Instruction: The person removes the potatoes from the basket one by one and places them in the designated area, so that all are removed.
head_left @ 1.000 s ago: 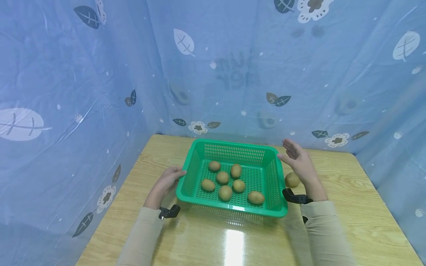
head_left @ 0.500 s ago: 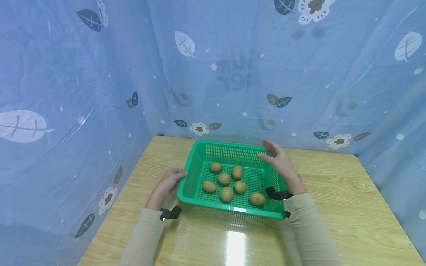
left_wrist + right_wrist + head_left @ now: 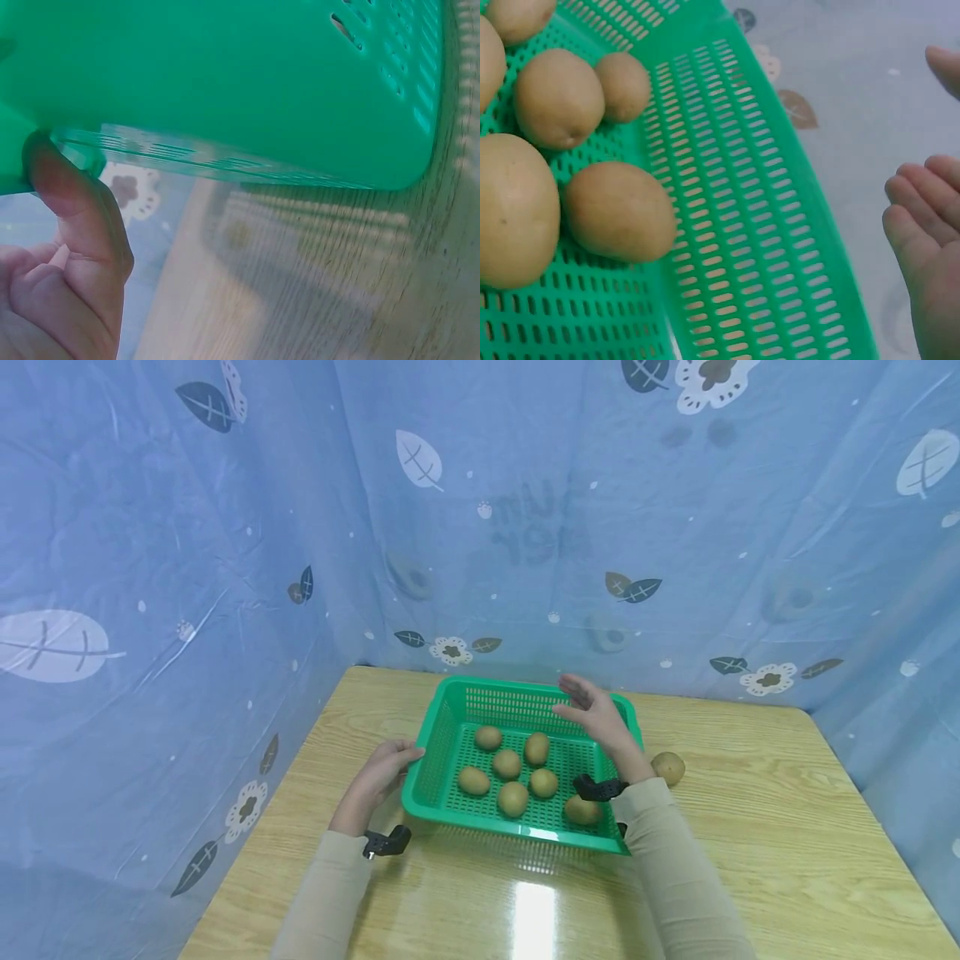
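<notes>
A green plastic basket point(image 3: 525, 831) stands on the table with several potatoes point(image 3: 513, 799) spread over its floor. At its left end my left hand point(image 3: 378, 774) pinches the rim, thumb over the edge; the left wrist view shows a digit point(image 3: 71, 176) against the green rim, while the other fingertips are hidden. My right hand point(image 3: 596, 714) hovers above the basket's right part, holding nothing. Its fingers are extended and the thumb stands apart, as the right wrist view also shows. Below that hand lie potatoes point(image 3: 620, 212) near the slotted wall. My right wrist partly covers one potato point(image 3: 582, 811).
One potato point(image 3: 668, 768) lies on the wooden table point(image 3: 780, 827), just outside the basket's right wall. Blue patterned curtains point(image 3: 525, 527) hang behind and at both sides of the table. A black wrist mount point(image 3: 600, 787) sits on my right wrist.
My right hand has moved left from beyond the basket's right rim to over its inside, staying empty. The outside potato shows beside my forearm again. My left hand keeps its hold.
</notes>
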{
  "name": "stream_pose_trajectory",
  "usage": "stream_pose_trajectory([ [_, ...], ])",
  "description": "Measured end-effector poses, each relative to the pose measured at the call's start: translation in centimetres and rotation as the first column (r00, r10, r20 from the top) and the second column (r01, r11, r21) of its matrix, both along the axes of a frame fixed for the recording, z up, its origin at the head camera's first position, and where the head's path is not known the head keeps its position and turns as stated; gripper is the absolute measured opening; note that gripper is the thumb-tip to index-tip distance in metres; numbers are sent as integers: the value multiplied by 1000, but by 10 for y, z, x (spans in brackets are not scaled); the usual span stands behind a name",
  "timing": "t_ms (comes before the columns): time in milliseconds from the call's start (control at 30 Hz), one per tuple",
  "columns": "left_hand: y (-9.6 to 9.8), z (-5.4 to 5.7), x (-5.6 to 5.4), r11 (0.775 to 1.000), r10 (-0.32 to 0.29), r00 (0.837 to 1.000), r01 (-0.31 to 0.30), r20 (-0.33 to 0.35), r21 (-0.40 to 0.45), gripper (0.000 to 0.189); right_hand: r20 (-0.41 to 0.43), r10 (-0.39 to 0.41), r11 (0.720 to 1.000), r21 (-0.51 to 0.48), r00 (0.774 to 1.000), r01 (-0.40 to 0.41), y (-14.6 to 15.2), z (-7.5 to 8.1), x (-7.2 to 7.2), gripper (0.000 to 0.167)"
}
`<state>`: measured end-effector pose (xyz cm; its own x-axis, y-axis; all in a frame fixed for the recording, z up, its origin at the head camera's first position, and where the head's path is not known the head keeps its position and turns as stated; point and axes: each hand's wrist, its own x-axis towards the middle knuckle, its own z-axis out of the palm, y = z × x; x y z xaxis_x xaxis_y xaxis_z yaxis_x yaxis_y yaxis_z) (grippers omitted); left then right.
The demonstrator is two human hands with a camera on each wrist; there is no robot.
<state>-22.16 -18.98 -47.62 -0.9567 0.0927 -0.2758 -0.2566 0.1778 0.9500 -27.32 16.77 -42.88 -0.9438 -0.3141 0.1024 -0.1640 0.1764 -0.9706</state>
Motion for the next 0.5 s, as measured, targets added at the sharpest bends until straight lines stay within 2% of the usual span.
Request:
stream_pose_trajectory([
  [200, 1, 1, 1, 1000, -3, 1000, 3, -2, 12, 33, 58, 18, 1000, -2, 998, -18, -6, -13, -6, 70],
  [500, -1, 2, 1, 1000, -25, 999, 25, -23, 0, 35, 107, 74, 987, 136, 992, -88, -11, -28, -11, 74],
])
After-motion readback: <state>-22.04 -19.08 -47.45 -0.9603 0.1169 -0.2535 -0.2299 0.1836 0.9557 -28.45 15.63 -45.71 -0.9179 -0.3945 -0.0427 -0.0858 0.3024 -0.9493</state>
